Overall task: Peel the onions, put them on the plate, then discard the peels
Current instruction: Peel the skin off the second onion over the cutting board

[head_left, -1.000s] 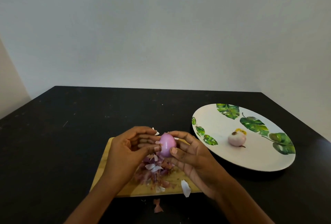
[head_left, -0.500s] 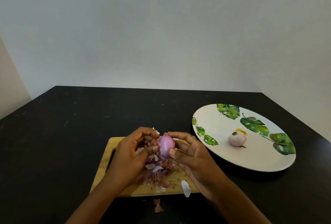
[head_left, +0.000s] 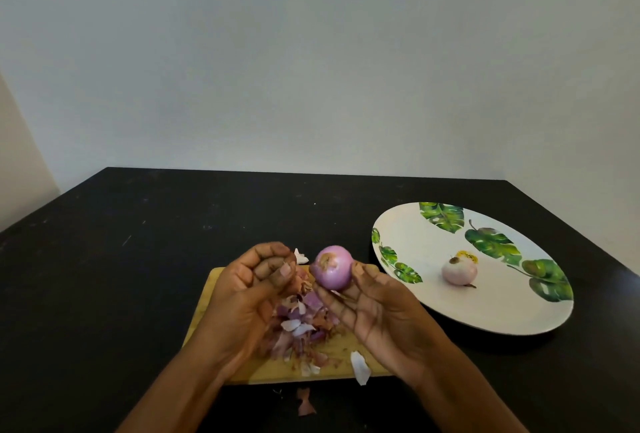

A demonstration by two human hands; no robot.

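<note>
A peeled purple onion [head_left: 334,267] sits in the fingertips of my right hand [head_left: 377,314], held above the wooden cutting board [head_left: 221,280]. My left hand [head_left: 249,290] is just left of the onion, apart from it, its fingers curled; whether a scrap of peel is pinched in them I cannot tell. A heap of purple and white peels [head_left: 301,332] lies on the board under both hands. One pale peeled onion [head_left: 459,271] rests on the white plate [head_left: 415,245] with green leaf prints, to the right.
The board and plate sit on a black table [head_left: 138,259] against a plain wall. One white peel [head_left: 360,368] hangs over the board's front edge and a small pink scrap [head_left: 305,401] lies on the table in front of it.
My left hand has come off the onion and drawn slightly left. My right hand has turned the onion, so its root end now faces me, and shifted it a little right.
</note>
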